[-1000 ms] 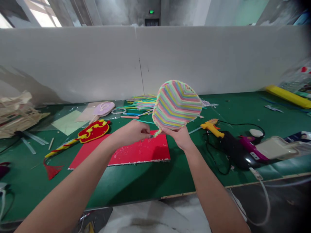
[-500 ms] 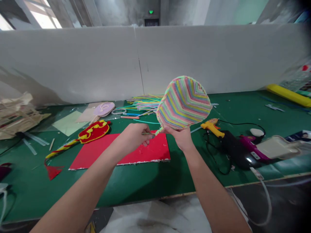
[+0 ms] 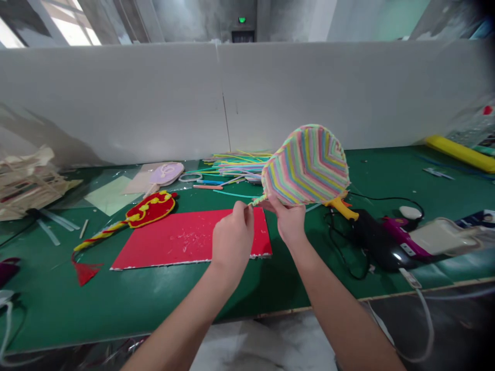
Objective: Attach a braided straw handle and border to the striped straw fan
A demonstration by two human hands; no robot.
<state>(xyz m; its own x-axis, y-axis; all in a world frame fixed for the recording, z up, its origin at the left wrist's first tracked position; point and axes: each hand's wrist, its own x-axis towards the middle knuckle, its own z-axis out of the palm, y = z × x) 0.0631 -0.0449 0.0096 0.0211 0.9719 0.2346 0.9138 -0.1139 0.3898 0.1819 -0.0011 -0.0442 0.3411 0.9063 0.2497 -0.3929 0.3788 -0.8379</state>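
A round fan point(image 3: 307, 167), striped in pastel pipe cleaners, is held up above the table, its face tilted and its handle end pointing left. My right hand point(image 3: 290, 219) is closed on the fan's lower edge by the base of the handle. My left hand point(image 3: 234, 232) pinches the thin wrapped handle point(image 3: 258, 201) at its left end; the fingertips are mostly hidden behind the hand. Below lies a red board point(image 3: 174, 239) with bits of dried glue on it.
Loose pipe cleaners point(image 3: 235, 165) lie at the back. A red and yellow tasselled fan point(image 3: 150, 210) and a lilac fan point(image 3: 166, 174) rest to the left. Right are an orange-nozzled glue gun point(image 3: 342, 207), a black and purple device point(image 3: 382, 239) and cords.
My left hand has turned from palm-down to upright at the handle and moved slightly right. The striped fan has shifted right and tilted, now partly covering the glue gun.
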